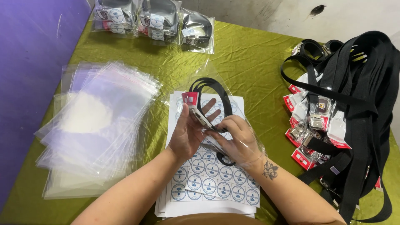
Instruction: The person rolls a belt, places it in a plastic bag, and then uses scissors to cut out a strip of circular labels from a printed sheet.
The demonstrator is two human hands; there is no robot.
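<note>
1. A coiled black belt (210, 89) with a metal buckle (200, 117) is held above a stack of round-sticker sheets (212, 177), apparently so that it can be worked inside a clear plastic bag (246, 125).
2. The left hand (189, 133) is wrapped around the buckle end, thumb on one side and fingers spread behind it, so the coil is kept from springing loose.
3. The right hand (237, 141) is seen inside or beneath the bag film, fingers curled and pinched on the strap near the buckle; how firmly cannot be told.
4. A fanned pile of empty clear bags (96, 129) is kept left, within reach.
5. Unpacked black belts (354, 112) are heaped right.
6. Bagged belts (154, 21) are set at the far edge of the green tablecloth (250, 54), away from the work.
</note>
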